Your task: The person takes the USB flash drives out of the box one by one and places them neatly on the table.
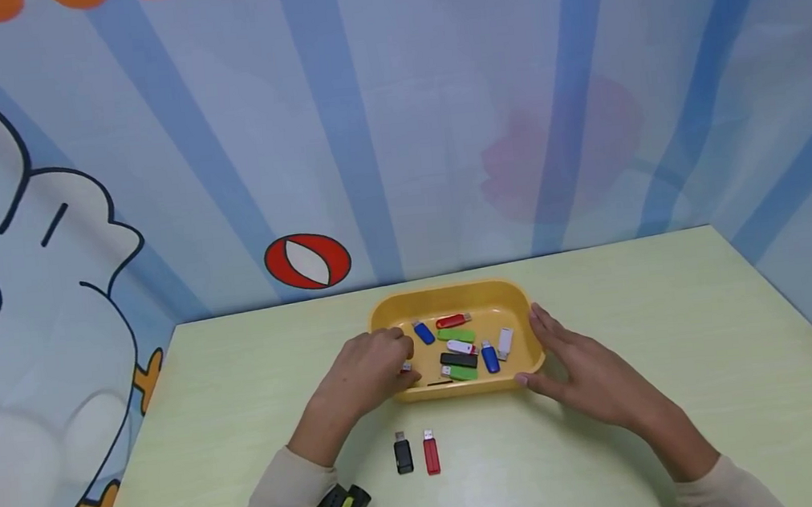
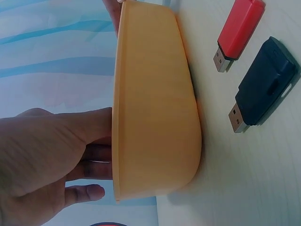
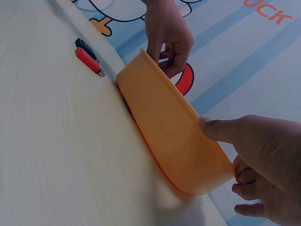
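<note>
A pale blue printed backdrop (image 1: 438,122), faintly rippled and striped, rises behind the light, smooth-topped table (image 1: 671,303). On the table sits a yellow tray (image 1: 461,390), apparently plastic, with rounded corners, smooth sides and a thin lip. The right hand (image 1: 597,369) holds its near right corner, thumb on the rim, fingers bent against the end wall. The left hand (image 1: 369,369) dips into the left end, fingers curled around a partly hidden stick (image 1: 406,367); whether they pinch it, I cannot tell.

The work looks partway, with most left in the tray: red (image 1: 453,321), blue, green, black and white sticks lie there, loosely scattered. Two are set apart on the table, nearer the person: a blocky black stick (image 1: 403,453) and a slimmer red stick (image 1: 431,452), side by side without touching. Both have glossy casings and bare, squared metal plugs pointing towards the tray.
</note>
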The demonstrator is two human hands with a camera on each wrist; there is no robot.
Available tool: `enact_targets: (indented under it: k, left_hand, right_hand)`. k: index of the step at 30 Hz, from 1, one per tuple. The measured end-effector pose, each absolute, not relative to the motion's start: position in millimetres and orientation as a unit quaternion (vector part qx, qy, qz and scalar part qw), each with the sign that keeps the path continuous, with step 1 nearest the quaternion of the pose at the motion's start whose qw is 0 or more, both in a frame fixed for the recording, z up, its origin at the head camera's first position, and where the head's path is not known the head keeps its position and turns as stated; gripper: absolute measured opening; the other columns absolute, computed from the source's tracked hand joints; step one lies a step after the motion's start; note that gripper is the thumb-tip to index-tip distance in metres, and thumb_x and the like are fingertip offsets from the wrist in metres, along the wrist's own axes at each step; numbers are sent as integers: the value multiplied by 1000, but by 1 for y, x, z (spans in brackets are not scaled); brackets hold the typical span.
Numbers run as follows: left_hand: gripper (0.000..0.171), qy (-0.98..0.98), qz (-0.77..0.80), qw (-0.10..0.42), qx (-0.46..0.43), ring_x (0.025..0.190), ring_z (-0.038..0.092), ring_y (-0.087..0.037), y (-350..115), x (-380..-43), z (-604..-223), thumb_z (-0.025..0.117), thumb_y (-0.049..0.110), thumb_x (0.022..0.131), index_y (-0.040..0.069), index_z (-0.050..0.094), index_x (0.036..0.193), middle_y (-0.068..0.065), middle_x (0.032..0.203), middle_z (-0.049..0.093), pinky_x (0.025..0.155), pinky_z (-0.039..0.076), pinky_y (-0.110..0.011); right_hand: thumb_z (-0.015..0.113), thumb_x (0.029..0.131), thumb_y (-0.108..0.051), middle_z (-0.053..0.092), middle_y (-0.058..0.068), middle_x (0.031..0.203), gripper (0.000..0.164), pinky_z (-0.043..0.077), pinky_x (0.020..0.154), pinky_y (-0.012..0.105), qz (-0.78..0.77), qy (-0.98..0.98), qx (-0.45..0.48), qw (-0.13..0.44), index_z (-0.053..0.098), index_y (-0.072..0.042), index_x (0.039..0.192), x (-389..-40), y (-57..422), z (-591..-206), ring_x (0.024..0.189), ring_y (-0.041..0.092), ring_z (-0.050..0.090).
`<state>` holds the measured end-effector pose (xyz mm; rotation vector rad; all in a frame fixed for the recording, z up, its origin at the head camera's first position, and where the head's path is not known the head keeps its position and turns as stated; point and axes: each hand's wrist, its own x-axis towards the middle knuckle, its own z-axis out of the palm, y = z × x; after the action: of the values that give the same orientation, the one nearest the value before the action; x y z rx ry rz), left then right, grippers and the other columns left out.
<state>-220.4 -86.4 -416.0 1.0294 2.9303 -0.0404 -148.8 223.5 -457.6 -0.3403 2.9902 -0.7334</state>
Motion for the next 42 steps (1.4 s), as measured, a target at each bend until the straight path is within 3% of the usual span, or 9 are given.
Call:
enact_targets:
  k: [16, 26, 42]
  left_hand:
    - [21, 942, 5, 87, 324, 74, 54, -15, -80, -230, -417, 85, 25, 92, 9, 80, 104, 2, 79, 68, 72, 51, -26]
    - [13, 941, -6, 109, 321, 71, 53, -16, -74, -236, -418, 84, 19, 93, 10, 75, 94, 2, 66, 49, 68, 45, -26]
    - [8, 943, -11, 126, 307, 72, 54, -17, -69, -239, -420, 83, 14, 93, 9, 76, 92, 0, 69, 57, 69, 46, -27]
  right_hand:
    - [62, 98, -67, 19, 14, 177, 102, 42, 116, 65, -235, 965, -113, 20, 21, -6, 169, -149, 225, -458, 155, 45, 37]
    - [61, 99, -67, 18, 15, 177, 102, 42, 116, 65, -241, 964, -114, 21, 20, -6, 169, -149, 226, -458, 155, 45, 37]
    - [63, 98, -67, 19, 14, 177, 102, 43, 116, 64, -239, 964, -111, 21, 22, -6, 168, -149, 225, -458, 155, 44, 38]
